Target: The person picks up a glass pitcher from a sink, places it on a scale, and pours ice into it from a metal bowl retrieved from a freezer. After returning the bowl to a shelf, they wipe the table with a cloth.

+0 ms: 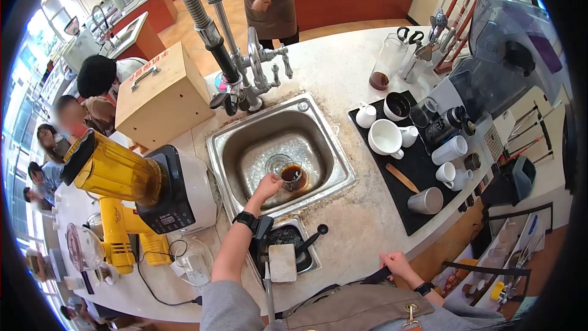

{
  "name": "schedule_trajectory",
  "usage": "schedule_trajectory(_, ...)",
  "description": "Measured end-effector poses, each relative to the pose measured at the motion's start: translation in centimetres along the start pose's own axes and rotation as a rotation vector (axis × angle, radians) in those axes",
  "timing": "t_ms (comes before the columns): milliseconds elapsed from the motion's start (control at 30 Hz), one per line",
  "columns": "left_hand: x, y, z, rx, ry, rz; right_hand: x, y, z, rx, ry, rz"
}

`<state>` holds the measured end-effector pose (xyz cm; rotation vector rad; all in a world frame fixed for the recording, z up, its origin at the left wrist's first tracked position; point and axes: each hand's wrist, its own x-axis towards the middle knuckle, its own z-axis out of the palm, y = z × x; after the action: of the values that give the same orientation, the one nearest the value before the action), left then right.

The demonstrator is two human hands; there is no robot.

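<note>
My left hand (267,187) reaches into the steel sink (223,147), its fingers closed at the side of a small glass pitcher (293,177) with dark brown liquid in it. A clear round glass rim (277,162) shows just behind the pitcher. Brown liquid lies on the sink floor around it. By the counter's front edge, my right hand (397,265) is curled closed in front of my apron (355,311), with nothing visible in it. A small black bin set in the counter (285,236) sits below my left forearm, with a black-handled tool (311,239) across it.
Right of the sink, a black mat (407,211) bears white cups (384,137), a metal cup (425,200) and a wooden stick (401,178). A tall faucet (245,86) rises behind the sink. At left stand a blender (177,190) and a wooden box (162,95). A person (266,0) stands opposite.
</note>
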<state>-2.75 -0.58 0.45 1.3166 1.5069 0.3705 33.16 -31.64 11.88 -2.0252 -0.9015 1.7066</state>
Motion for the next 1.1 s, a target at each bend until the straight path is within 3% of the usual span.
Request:
schedule_trajectory(267, 0.8, -1.2, 0.4, 0.012, -0.219, -0.008, 0.1, 0.6, -0.1, 0.001, -0.014, 0.019)
schedule_trajectory(533, 0.5, -0.5, -0.2, -0.037, -0.162, 0.065, 0.1, 1.0, -0.2, 0.004, -0.020, -0.044)
schedule_trajectory(667, 0.3, -0.3, -0.9, 0.065, -0.255, 0.080, -0.1, 0.6, 0.0, -0.013, -0.018, -0.024)
schedule_trajectory(733, 0.6, -0.6, -0.8, 0.152, -0.184, 0.195, 0.1, 1.0, -0.1, 0.008, -0.010, -0.033)
schedule_trajectory(767, 0.7, 0.1, -1.2, 0.353, -0.213, 0.283, 0.1, 1.0, -0.1, 0.009, -0.020, -0.020)
schedule_trajectory(1100, -0.3, 5.0, 1.2, 0.561, -0.101, 0.662, -0.1, 0.1, 0.0, 0.014, 0.005, -0.027)
